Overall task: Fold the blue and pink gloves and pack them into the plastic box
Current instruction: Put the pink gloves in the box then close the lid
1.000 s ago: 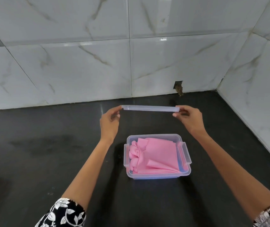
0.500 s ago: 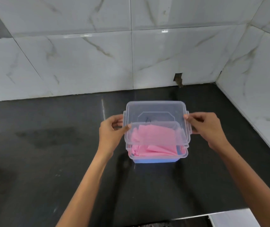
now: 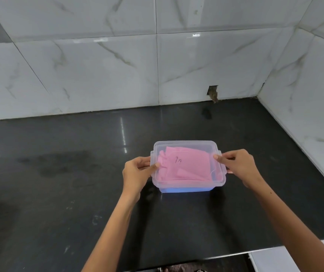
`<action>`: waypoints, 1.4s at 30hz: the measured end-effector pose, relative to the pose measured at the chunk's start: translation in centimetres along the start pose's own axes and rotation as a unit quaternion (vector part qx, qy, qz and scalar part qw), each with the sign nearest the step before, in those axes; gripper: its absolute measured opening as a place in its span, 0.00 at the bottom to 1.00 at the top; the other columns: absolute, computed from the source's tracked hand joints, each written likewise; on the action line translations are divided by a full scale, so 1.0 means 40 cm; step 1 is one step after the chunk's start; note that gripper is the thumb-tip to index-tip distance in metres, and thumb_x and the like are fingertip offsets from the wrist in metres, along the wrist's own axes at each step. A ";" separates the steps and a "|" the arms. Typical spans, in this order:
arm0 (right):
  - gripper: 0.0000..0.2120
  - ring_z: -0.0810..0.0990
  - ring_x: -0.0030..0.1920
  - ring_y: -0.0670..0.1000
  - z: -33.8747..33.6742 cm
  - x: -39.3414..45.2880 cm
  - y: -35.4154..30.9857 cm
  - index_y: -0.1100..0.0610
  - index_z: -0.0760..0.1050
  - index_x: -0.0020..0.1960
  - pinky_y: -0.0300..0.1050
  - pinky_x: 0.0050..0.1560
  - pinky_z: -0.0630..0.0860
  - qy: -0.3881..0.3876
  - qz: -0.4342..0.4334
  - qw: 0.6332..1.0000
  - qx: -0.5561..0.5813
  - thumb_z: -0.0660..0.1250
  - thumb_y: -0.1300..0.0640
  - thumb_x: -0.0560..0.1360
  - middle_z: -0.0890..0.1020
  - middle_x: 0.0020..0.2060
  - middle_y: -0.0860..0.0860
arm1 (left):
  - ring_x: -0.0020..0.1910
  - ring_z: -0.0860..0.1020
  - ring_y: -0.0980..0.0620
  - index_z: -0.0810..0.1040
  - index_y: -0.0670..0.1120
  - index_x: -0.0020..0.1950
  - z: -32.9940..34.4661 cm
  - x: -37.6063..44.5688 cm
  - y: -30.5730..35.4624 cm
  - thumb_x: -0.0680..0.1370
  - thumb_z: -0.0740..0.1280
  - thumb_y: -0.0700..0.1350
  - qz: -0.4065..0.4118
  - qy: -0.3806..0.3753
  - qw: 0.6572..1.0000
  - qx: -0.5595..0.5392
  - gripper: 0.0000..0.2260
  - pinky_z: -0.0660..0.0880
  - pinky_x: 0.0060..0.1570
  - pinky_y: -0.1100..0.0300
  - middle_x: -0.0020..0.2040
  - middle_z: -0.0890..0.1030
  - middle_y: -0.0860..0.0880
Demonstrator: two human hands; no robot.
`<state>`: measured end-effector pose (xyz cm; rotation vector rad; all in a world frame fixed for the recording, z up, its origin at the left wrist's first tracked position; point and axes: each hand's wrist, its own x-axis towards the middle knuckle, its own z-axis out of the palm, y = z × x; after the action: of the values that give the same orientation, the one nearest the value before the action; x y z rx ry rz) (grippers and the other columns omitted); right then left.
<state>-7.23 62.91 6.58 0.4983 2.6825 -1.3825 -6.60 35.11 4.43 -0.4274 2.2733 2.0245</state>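
Observation:
A clear plastic box [image 3: 186, 188] stands on the black counter, with its clear lid [image 3: 184, 145] lying flat on top. Through the lid I see the folded pink gloves [image 3: 184, 165]. A blue layer [image 3: 184, 190], the blue gloves, shows through the box's front wall below them. My left hand [image 3: 137, 171] grips the lid's left edge, thumb on top. My right hand [image 3: 239, 163] grips the lid's right edge at the side latch.
The black counter [image 3: 59, 183] runs to white marble-tiled walls at the back and right. A small hole [image 3: 213, 93] is in the back wall. The counter's front edge [image 3: 216, 260] lies close below my forearms.
The lid was held up in the air above the open box, then tilted over it. Now it lies flat on the box, with both hands still on its ends.

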 end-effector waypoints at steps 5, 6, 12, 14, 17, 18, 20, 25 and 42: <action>0.08 0.85 0.40 0.51 -0.013 0.003 0.012 0.62 0.83 0.45 0.46 0.39 0.83 -0.036 0.045 0.993 0.107 0.72 0.57 0.71 0.85 0.42 0.56 | 0.41 0.85 0.50 0.84 0.41 0.46 -0.012 0.001 -0.014 0.65 0.78 0.42 -0.075 -0.010 0.995 -0.063 0.12 0.82 0.40 0.57 0.42 0.86 0.46; 0.08 0.85 0.40 0.51 -0.012 0.010 0.014 0.62 0.83 0.45 0.45 0.37 0.82 -0.036 0.048 0.992 0.108 0.73 0.57 0.71 0.85 0.42 0.55 | 0.41 0.85 0.50 0.84 0.40 0.45 -0.014 0.003 -0.013 0.65 0.78 0.41 -0.078 -0.012 0.995 -0.068 0.11 0.81 0.39 0.58 0.41 0.86 0.45; 0.11 0.86 0.38 0.51 -0.024 0.056 0.028 0.61 0.83 0.41 0.42 0.34 0.81 -0.082 0.121 0.982 0.121 0.77 0.53 0.65 0.86 0.37 0.54 | 0.38 0.84 0.48 0.84 0.41 0.44 -0.026 0.036 -0.007 0.66 0.78 0.43 -0.108 -0.038 0.992 -0.050 0.10 0.81 0.34 0.60 0.39 0.86 0.44; 0.13 0.86 0.36 0.50 -0.027 0.066 0.030 0.60 0.84 0.40 0.40 0.31 0.80 -0.100 0.145 0.976 0.128 0.78 0.52 0.62 0.86 0.36 0.53 | 0.38 0.84 0.49 0.84 0.40 0.45 -0.029 0.045 -0.011 0.66 0.78 0.43 -0.125 -0.061 0.989 -0.052 0.11 0.81 0.35 0.61 0.39 0.86 0.43; 0.14 0.86 0.36 0.50 -0.031 0.072 0.030 0.60 0.84 0.40 0.40 0.30 0.80 -0.114 0.160 0.972 0.130 0.78 0.51 0.60 0.86 0.36 0.53 | 0.36 0.84 0.50 0.84 0.39 0.43 -0.031 0.059 -0.012 0.66 0.77 0.43 -0.172 -0.082 0.979 -0.069 0.10 0.81 0.35 0.60 0.37 0.85 0.43; 0.14 0.86 0.37 0.50 -0.031 0.073 0.028 0.60 0.84 0.40 0.40 0.31 0.80 -0.118 0.163 0.971 0.131 0.78 0.51 0.61 0.86 0.36 0.53 | 0.36 0.84 0.50 0.83 0.38 0.42 -0.032 0.064 -0.012 0.66 0.77 0.43 -0.187 -0.089 0.975 -0.075 0.10 0.81 0.36 0.59 0.37 0.85 0.44; 0.14 0.86 0.38 0.51 -0.034 0.074 0.028 0.61 0.84 0.41 0.41 0.33 0.81 -0.121 0.168 0.968 0.140 0.79 0.52 0.61 0.86 0.38 0.54 | 0.36 0.84 0.49 0.83 0.39 0.42 -0.035 0.074 -0.012 0.66 0.77 0.43 -0.203 -0.103 0.971 -0.074 0.10 0.81 0.36 0.59 0.37 0.85 0.44; 0.17 0.85 0.37 0.51 -0.031 0.071 0.033 0.63 0.82 0.45 0.44 0.37 0.80 -0.117 0.177 0.964 0.164 0.79 0.54 0.62 0.86 0.38 0.55 | 0.44 0.84 0.47 0.84 0.42 0.44 -0.036 0.076 -0.022 0.65 0.78 0.46 -0.204 -0.106 0.972 -0.057 0.12 0.81 0.46 0.52 0.43 0.86 0.44; 0.14 0.83 0.39 0.59 -0.006 0.029 0.008 0.64 0.82 0.37 0.53 0.42 0.80 0.030 0.045 0.998 0.011 0.78 0.53 0.65 0.84 0.36 0.60 | 0.26 0.75 0.51 0.83 0.39 0.31 -0.006 0.047 0.034 0.66 0.78 0.49 0.001 0.039 0.968 0.247 0.14 0.75 0.32 0.59 0.28 0.81 0.43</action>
<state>-8.22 63.58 6.21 0.6631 2.6572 -1.3967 -8.73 34.72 5.34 -0.4633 2.7003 1.3789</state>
